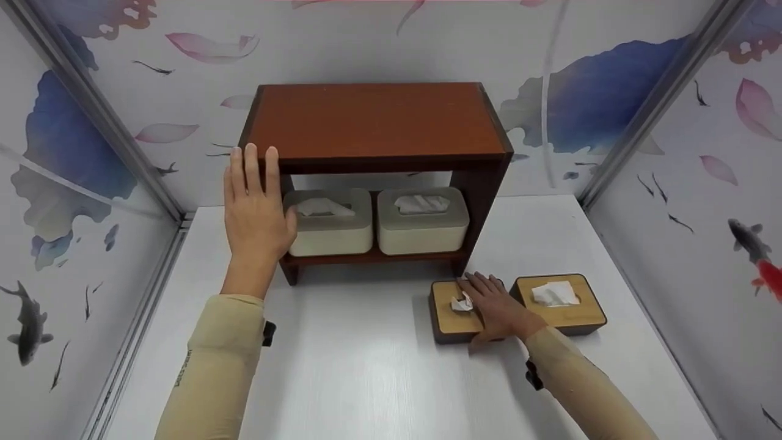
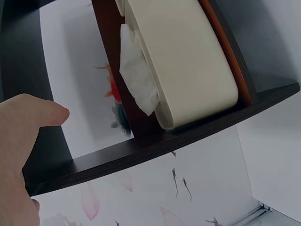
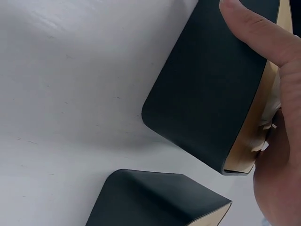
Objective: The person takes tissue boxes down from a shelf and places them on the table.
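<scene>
My left hand point(image 1: 256, 211) is at the left front corner of a reddish-brown wooden shelf point(image 1: 372, 119), fingers straight and raised along its edge. In the left wrist view its thumb point(image 2: 51, 113) overlaps the dark shelf side. Inside the shelf stand two cream tissue boxes with grey tops, a left one point(image 1: 330, 238) and a right one point(image 1: 421, 238). My right hand point(image 1: 498, 308) grips a dark tissue box with a wooden lid point(image 1: 449, 318) on the table, fingers over the top. The right wrist view shows the thumb point(image 3: 254, 30) on its dark side; the fingertips are hidden there.
Right of the gripped box stands a second dark tissue box with a wooden lid point(image 1: 583, 311), a tissue sticking out. Both are on the white table point(image 1: 360, 366), in front of the shelf's right leg. Printed wall panels point(image 1: 611, 91) enclose the back and both sides.
</scene>
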Available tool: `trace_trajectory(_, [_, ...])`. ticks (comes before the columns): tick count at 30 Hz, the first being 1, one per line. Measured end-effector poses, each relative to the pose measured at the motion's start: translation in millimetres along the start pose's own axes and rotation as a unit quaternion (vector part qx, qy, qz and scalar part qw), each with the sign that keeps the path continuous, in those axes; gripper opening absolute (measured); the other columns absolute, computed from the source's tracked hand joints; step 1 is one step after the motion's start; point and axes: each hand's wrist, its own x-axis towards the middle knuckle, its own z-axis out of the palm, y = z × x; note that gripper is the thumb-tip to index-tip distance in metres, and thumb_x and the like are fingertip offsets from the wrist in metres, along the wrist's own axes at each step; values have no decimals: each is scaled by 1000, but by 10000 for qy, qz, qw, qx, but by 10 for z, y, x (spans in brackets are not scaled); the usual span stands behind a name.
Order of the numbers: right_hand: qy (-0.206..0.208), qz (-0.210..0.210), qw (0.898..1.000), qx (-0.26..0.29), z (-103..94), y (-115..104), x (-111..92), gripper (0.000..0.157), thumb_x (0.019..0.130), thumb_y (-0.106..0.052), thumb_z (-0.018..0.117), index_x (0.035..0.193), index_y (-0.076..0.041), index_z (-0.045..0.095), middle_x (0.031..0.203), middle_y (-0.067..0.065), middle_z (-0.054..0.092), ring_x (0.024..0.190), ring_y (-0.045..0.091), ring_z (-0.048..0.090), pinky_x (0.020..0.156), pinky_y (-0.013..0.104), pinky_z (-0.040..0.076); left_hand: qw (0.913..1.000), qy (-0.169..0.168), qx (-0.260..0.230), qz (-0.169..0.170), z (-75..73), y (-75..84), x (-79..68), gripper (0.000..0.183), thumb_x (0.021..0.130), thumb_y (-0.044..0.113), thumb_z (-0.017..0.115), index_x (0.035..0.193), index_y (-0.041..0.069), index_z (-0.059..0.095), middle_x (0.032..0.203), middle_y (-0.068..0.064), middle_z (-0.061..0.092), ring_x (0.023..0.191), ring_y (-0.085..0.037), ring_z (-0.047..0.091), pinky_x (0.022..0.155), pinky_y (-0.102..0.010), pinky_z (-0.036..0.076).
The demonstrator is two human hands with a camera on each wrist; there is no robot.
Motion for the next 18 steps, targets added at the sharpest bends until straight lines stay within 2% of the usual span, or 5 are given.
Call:
trace_trajectory(7, [-306,169,9993,126,-65,-25,-26,137,53,-61,88,157,-8,14,163,22,12,151,39,9,122,57,8,10000,22,-53,2,11,-3,-1,101,86,28,70,156,17,-2,163,-16,0,152,-35,0,125,-49,8])
trace_trajectory(18, [81,-43,9991,414,-203,-97,-67,127,58,-47,91,156,-6,20,162,20,17,150,39,15,121,60,11,9999,72,-80,76,4,-6,-5,95,89,28,66,157,15,1,163,-17,2,152,-36,0,125,-49,8])
